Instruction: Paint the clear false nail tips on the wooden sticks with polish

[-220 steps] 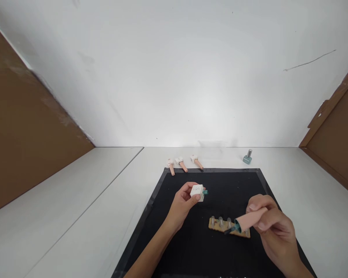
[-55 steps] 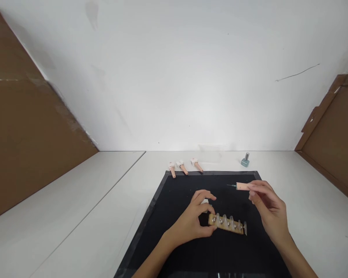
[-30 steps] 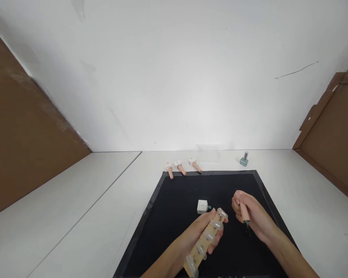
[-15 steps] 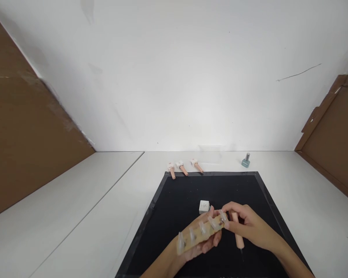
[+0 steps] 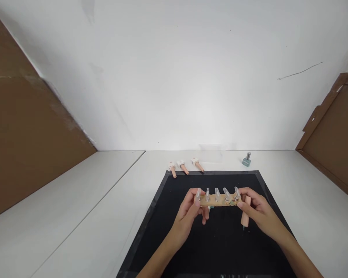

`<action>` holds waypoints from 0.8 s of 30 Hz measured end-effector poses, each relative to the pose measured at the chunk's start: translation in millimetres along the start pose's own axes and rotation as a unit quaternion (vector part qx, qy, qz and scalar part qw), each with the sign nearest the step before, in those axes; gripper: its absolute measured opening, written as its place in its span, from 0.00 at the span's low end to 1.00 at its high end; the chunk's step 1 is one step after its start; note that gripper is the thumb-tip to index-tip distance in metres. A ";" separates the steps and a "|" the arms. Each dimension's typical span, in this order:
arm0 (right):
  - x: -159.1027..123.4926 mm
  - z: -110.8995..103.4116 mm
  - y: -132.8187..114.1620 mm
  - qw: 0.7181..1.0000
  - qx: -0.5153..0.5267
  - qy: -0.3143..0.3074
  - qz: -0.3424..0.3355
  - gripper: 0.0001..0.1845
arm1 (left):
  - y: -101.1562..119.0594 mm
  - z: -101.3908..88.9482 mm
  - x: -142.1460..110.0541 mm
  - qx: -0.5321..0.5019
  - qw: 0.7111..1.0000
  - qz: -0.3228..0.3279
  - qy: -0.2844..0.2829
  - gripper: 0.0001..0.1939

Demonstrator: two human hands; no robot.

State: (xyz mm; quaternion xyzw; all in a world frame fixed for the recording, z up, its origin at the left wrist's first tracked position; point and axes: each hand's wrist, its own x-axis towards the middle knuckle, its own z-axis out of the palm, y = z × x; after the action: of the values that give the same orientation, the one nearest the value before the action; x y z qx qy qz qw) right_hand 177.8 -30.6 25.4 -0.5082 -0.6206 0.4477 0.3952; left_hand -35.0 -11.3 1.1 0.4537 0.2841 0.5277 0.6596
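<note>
A tan nail tip stand (image 5: 219,201), carrying a row of several clear false nail tips (image 5: 217,193), is held level between both hands. My left hand (image 5: 188,212) pinches its left end, thumb in front. The right end is gripped by the thumb and fingers of my right hand (image 5: 256,210). My right hand also holds a nail polish brush with a pink cap (image 5: 246,214), tucked in the fingers with the dark bristle tip pointing down. Behind the stand, a small greenish bit (image 5: 210,207) shows beside my left fingers; most of that object is hidden.
Three nail polish bottles with pink caps (image 5: 184,169) lie beyond the far edge of the black mat (image 5: 214,247). A teal bottle with a silver cap (image 5: 246,160) stands at the back right. Brown cardboard (image 5: 31,123) walls rise at both sides, with a white wall behind.
The nail tip stand has turned from slanted to level and moved up and right. My left hand now grips its end rather than lying beneath it. The white bottle is now mostly hidden.
</note>
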 end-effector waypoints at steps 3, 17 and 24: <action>1.0 -1.3 -2.7 0.999 -0.003 -0.040 0.017 0.16 | -8.0 1.3 -0.6 0.036 0.999 -0.001 0.012 0.21; 0.4 -51.9 -6.7 0.975 0.163 0.151 0.021 0.28 | 1.6 9.7 -8.0 0.106 0.985 -0.086 -0.102 0.23; 0.9 -15.9 -21.0 0.969 0.231 0.078 0.038 0.24 | -4.6 10.5 -10.9 0.181 0.968 -0.088 -0.148 0.21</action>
State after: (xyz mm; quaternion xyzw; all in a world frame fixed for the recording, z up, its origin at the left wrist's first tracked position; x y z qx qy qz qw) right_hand 186.8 -29.0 50.1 -0.4592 -0.4480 0.5527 0.5319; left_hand -27.1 -25.0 0.4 0.6118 0.3133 0.3344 0.6448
